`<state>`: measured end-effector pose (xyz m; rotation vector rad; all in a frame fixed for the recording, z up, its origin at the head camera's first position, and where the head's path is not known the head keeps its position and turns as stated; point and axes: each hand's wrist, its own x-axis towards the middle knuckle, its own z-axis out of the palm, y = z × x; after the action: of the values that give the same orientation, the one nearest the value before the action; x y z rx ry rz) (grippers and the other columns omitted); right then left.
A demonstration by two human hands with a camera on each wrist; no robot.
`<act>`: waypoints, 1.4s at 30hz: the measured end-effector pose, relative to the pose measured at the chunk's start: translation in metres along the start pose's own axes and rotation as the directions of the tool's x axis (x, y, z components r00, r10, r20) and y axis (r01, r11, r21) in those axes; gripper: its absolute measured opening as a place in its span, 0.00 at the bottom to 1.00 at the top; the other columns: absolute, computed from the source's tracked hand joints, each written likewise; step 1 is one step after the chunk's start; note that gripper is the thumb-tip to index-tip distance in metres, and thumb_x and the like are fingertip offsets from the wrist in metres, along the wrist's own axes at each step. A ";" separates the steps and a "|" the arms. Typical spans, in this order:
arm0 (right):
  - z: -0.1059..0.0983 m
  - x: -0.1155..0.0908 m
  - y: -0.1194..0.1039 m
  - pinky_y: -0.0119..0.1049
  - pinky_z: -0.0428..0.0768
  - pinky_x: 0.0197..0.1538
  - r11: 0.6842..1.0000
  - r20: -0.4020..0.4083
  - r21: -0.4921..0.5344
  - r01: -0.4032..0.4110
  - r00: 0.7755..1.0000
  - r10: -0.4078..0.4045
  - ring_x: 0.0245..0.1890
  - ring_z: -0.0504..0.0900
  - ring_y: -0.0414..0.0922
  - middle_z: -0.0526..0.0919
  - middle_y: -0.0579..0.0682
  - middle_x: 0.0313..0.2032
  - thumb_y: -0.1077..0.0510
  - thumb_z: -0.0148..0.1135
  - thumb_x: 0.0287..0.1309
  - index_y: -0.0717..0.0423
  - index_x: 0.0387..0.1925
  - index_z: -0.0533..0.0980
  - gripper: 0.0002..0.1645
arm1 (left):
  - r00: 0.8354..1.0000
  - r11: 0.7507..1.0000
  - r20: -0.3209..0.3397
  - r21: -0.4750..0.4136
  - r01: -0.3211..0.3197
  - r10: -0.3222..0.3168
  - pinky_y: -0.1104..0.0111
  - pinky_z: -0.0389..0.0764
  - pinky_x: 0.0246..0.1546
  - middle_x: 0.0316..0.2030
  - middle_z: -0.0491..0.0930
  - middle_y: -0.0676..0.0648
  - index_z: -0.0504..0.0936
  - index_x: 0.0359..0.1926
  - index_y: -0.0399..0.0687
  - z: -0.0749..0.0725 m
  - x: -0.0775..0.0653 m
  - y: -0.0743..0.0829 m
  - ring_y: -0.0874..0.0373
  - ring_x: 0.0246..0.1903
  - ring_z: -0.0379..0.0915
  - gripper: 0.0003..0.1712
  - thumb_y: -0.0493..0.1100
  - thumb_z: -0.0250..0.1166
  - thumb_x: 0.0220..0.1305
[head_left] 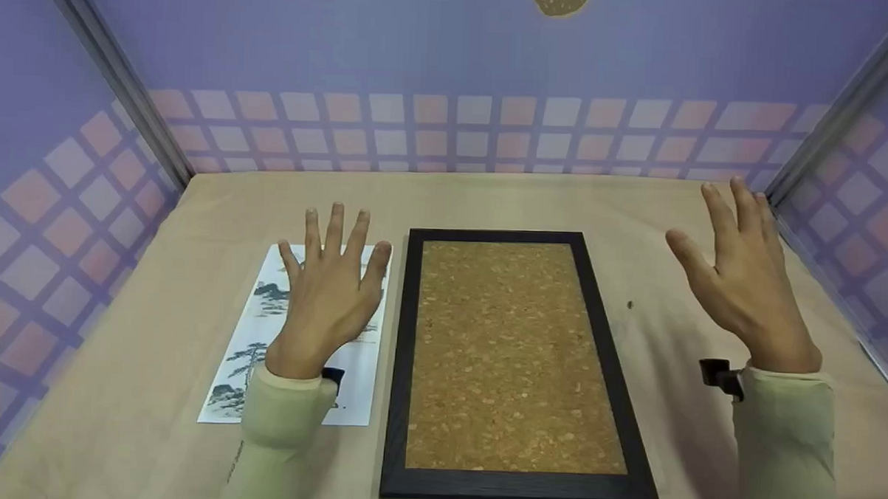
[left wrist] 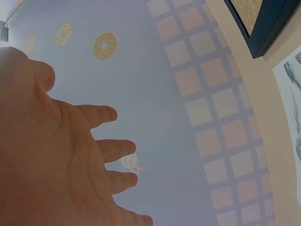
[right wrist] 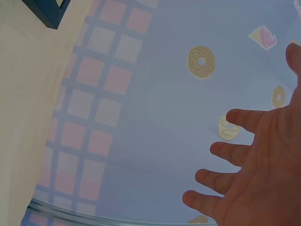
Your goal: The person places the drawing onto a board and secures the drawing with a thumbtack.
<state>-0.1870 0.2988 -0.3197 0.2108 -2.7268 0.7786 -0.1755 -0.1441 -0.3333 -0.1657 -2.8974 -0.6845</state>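
My left hand (head_left: 328, 297) is raised over a white sheet printed with dark ink landscapes (head_left: 236, 390), its fingers spread and holding nothing. It hides part of that paper in the head view. To the right of the sheet lies a cork board (head_left: 510, 355) in a black frame (head_left: 401, 366). My right hand (head_left: 746, 282) hovers past the frame's right side, fingers extended, thumb apart, also holding nothing. Both palms show bare in the wrist views, the left palm (left wrist: 51, 150) and the right palm (right wrist: 268, 174).
A beige cloth (head_left: 305, 200) covers the table. A small dark speck (head_left: 630, 305) lies on it between the frame and my right hand. Purple panels with pink and white squares (head_left: 473, 110) wall in the back and sides, joined by grey metal posts (head_left: 118, 75).
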 end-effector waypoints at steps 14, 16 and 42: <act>0.014 0.002 -0.006 0.67 0.31 0.75 1.000 0.034 -0.019 0.021 0.999 -0.021 0.80 0.28 0.63 0.36 0.60 0.82 0.32 0.46 0.74 0.50 0.82 0.46 0.48 | 1.000 0.999 0.014 0.032 0.009 -0.009 0.32 0.20 0.69 0.82 0.35 0.41 0.47 0.82 0.51 0.003 -0.002 0.000 0.40 0.79 0.17 0.43 0.70 0.31 0.78; 0.015 0.001 -0.007 0.67 0.31 0.75 0.999 0.041 -0.023 0.022 0.999 -0.021 0.80 0.29 0.65 0.36 0.60 0.82 0.32 0.46 0.74 0.51 0.82 0.47 0.48 | 1.000 1.000 0.022 0.030 0.009 -0.010 0.32 0.20 0.69 0.82 0.35 0.41 0.47 0.82 0.51 0.004 -0.002 0.001 0.40 0.79 0.16 0.43 0.70 0.31 0.78; 0.015 0.002 -0.013 0.75 0.40 0.71 1.000 0.122 0.017 -0.004 0.993 0.002 0.80 0.33 0.65 0.33 0.57 0.82 0.33 0.41 0.77 0.47 0.83 0.41 0.46 | 0.981 0.979 0.030 -0.062 0.195 -0.193 0.26 0.26 0.67 0.80 0.39 0.31 0.45 0.82 0.45 -0.021 0.003 -0.036 0.29 0.78 0.23 0.47 0.71 0.31 0.77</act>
<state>-0.1899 0.2792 -0.3250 0.2664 -2.8355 0.8161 -0.1805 -0.1854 -0.3300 0.1045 -2.9415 -0.8136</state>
